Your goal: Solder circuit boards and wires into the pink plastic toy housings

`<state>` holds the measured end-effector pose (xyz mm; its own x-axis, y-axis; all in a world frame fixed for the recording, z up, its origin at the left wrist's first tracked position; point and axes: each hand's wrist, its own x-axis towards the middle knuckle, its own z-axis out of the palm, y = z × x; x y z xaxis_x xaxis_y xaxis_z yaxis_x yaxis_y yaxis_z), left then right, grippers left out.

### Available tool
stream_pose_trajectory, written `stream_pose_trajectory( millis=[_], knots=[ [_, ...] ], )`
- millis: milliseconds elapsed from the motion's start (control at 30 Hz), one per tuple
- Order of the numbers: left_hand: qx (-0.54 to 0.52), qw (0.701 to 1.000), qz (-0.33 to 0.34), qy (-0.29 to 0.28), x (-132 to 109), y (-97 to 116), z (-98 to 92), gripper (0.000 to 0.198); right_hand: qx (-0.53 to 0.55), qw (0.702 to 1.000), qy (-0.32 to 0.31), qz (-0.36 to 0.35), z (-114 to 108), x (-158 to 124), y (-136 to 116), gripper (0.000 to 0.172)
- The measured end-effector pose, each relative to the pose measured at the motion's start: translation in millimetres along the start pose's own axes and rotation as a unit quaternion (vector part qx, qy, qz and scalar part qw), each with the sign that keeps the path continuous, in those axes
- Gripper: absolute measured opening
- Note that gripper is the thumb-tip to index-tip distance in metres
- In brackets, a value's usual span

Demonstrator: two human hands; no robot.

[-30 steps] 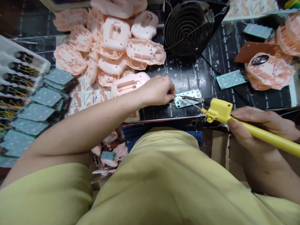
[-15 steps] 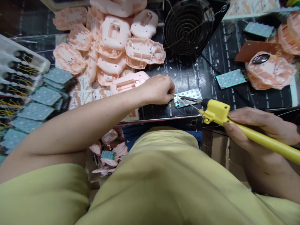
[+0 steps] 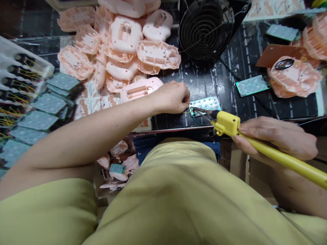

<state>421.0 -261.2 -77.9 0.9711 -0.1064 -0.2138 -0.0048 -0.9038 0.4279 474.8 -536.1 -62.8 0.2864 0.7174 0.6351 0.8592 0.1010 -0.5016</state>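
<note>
Pink shells [image 3: 122, 51] and fan [image 3: 206, 29] crowd behind the circuit board [image 3: 208, 102]; mat [image 3: 228, 83] rightward lies open.

From my distant screen I see a loose yellow-green shirt [image 3: 178, 204] (plain, softly creased), its short sleeve [image 3: 51, 211] ending above the elbow. Blue cloth [image 3: 153, 146] peeks beyond the hem. The left hand [image 3: 172, 98] and right hand [image 3: 276, 136] are bare.
</note>
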Motion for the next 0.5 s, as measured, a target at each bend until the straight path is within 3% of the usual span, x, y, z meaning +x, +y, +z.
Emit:
stream_pose_trajectory(
  millis=[233, 367, 500],
  knots=[
    [-0.005, 0.999, 0.025, 0.023, 0.0, -3.5, 2.3, 0.009, 0.015, 1.0, -0.016, -0.006, -0.4, 4.1, 0.1, 0.028],
    [0.001, 0.999, 0.033, 0.023, 0.5, -3.9, 3.4, 0.008, 0.001, 0.999, -0.034, -0.011, -1.6, 5.5, 2.4, 0.023],
    [0.003, 1.0, -0.021, -0.009, 0.6, 6.6, -3.4, 0.007, -0.012, 0.998, -0.054, -0.006, -3.0, 3.0, 2.4, 0.016]
  ],
)
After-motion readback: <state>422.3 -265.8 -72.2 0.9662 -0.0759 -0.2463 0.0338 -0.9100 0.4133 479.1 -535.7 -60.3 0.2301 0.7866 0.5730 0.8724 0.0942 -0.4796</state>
